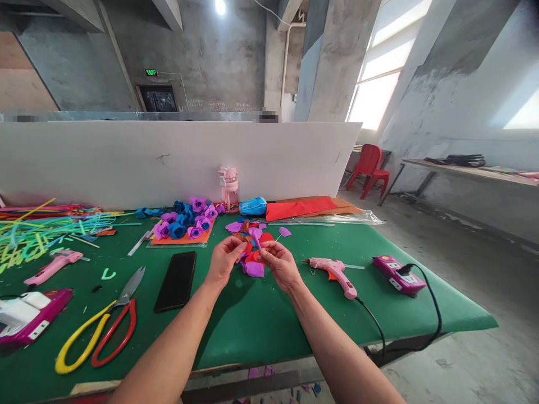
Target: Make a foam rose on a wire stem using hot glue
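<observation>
Both hands are raised close together over a loose pile of cut petals. My right hand (281,262) pinches the lower end of a small rolled purple petal (255,233), which points upward. My left hand (226,259) is closed in a pinch just left of it; whatever lies between its fingertips is too small to make out. Under and around the fingers are red petals (266,238) and purple petals (255,270), with a few brown and blue ones behind. Part of the pile is hidden by the hands.
A pink glue gun (332,270) and a purple power strip (398,275) lie right. A black phone (176,280), scissors (120,303) and another glue gun (54,266) lie left. Finished purple and blue flowers (185,219), a pink bottle (228,185) and a white board (177,163) stand behind.
</observation>
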{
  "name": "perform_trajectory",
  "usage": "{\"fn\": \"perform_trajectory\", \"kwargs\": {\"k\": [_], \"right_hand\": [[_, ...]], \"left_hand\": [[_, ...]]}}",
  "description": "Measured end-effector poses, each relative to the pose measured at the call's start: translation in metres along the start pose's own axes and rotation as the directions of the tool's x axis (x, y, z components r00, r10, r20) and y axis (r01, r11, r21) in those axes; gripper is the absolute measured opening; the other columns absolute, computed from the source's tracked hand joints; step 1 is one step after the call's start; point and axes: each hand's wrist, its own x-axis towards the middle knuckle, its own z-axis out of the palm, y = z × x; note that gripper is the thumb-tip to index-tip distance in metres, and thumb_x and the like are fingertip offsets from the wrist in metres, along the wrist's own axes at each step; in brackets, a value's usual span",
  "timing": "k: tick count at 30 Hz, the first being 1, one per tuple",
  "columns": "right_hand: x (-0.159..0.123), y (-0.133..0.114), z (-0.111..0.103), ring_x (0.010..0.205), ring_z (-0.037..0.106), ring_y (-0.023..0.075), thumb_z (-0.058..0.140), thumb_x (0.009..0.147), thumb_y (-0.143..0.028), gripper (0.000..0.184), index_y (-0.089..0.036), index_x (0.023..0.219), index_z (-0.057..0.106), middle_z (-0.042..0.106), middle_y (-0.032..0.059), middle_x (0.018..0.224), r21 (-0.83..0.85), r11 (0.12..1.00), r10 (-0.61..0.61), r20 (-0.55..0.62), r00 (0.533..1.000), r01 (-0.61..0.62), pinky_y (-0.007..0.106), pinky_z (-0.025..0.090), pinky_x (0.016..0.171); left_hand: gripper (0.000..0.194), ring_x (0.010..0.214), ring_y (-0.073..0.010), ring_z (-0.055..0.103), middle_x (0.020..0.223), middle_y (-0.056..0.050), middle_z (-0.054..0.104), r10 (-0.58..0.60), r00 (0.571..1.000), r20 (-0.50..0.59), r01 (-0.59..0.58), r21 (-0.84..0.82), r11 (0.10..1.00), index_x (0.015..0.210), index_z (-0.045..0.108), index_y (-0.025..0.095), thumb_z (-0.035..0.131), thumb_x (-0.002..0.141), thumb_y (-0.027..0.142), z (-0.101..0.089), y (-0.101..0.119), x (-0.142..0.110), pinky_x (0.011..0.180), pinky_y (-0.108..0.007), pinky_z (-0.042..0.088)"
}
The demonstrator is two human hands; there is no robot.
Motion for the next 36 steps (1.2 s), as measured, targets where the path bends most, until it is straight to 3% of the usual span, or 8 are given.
{"fn": "perform_trajectory", "kwargs": {"k": [4, 8, 13, 18, 25, 31, 36], "right_hand": [[0.001, 0.000, 0.000, 0.059, 0.061, 0.0114, 0.079, 0.059, -0.028, 0.032, -0.020, 0.082, 0.058, 0.065, -0.0029, 0.067, 0.007, 1.000, -0.027, -0.045, 0.999, 0.028, 0.025, 0.049, 0.063], [0.001, 0.003, 0.000, 0.059, 0.062, 0.0124, 0.079, 0.058, -0.028, 0.035, -0.021, 0.083, 0.055, 0.065, -0.0031, 0.065, -0.004, 1.000, -0.024, -0.047, 0.999, 0.023, 0.026, 0.050, 0.065], [0.002, 0.008, -0.001, 0.058, 0.063, 0.0119, 0.080, 0.057, -0.028, 0.037, -0.019, 0.082, 0.055, 0.067, -0.0013, 0.066, -0.016, 0.999, 0.028, -0.032, 0.999, -0.028, 0.026, 0.051, 0.064], [0.002, 0.008, -0.001, 0.059, 0.063, 0.0111, 0.079, 0.058, -0.029, 0.030, -0.018, 0.077, 0.057, 0.066, -0.0018, 0.066, -0.023, 0.998, 0.058, -0.028, 0.998, -0.058, 0.025, 0.051, 0.065], [-0.002, 0.003, 0.000, 0.061, 0.061, 0.0101, 0.076, 0.062, -0.030, 0.031, -0.018, 0.088, 0.065, 0.067, 0.0004, 0.074, -0.049, 0.993, 0.107, 0.054, 0.993, -0.105, 0.026, 0.050, 0.066], [-0.002, 0.005, 0.001, 0.054, 0.055, 0.0060, 0.076, 0.060, -0.028, 0.031, -0.020, 0.088, 0.067, 0.066, -0.0012, 0.080, -0.071, 0.994, 0.079, 0.021, 0.997, -0.077, 0.021, 0.046, 0.057], [0.000, 0.006, 0.000, 0.053, 0.052, 0.0045, 0.074, 0.062, -0.026, 0.024, -0.020, 0.085, 0.068, 0.062, -0.0039, 0.069, -0.075, 0.997, 0.033, 0.004, 0.999, -0.033, 0.016, 0.040, 0.052]], "left_hand": [[0.021, 0.059, -0.0098, 0.051, 0.066, 0.001, 0.061, -0.095, 0.992, 0.084, 0.091, 0.048, 0.995, 0.074, 0.066, 0.016, 0.074, 0.061, 0.032, 0.004, -0.003, -0.003, 0.055, -0.021, 0.037], [0.024, 0.068, -0.0142, 0.057, 0.073, -0.002, 0.066, -0.141, 0.985, 0.101, 0.138, 0.042, 0.990, 0.078, 0.069, 0.017, 0.075, 0.060, 0.032, 0.008, -0.010, -0.003, 0.063, -0.024, 0.042], [0.024, 0.065, -0.0131, 0.056, 0.071, -0.002, 0.068, -0.154, 0.985, 0.084, 0.152, 0.023, 0.988, 0.077, 0.072, 0.016, 0.076, 0.059, 0.031, 0.007, -0.018, -0.001, 0.062, -0.024, 0.042], [0.023, 0.052, -0.0082, 0.048, 0.059, 0.000, 0.062, -0.190, 0.978, 0.088, 0.193, -0.026, 0.981, 0.074, 0.071, 0.015, 0.075, 0.059, 0.032, 0.007, -0.020, -0.002, 0.050, -0.021, 0.035], [0.024, 0.047, -0.0050, 0.044, 0.055, 0.003, 0.058, -0.210, 0.974, 0.090, 0.219, -0.105, 0.970, 0.071, 0.068, 0.014, 0.077, 0.056, 0.030, 0.009, -0.016, -0.002, 0.047, -0.019, 0.033], [0.024, 0.047, -0.0057, 0.047, 0.055, 0.003, 0.058, -0.236, 0.968, 0.082, 0.244, -0.109, 0.964, 0.068, 0.065, 0.013, 0.078, 0.055, 0.029, 0.009, -0.015, -0.002, 0.048, -0.020, 0.036], [0.026, 0.052, -0.0071, 0.051, 0.063, 0.002, 0.061, -0.223, 0.968, 0.114, 0.235, -0.111, 0.966, 0.076, 0.062, 0.015, 0.077, 0.057, 0.026, 0.008, -0.010, -0.002, 0.050, -0.020, 0.037]]}}
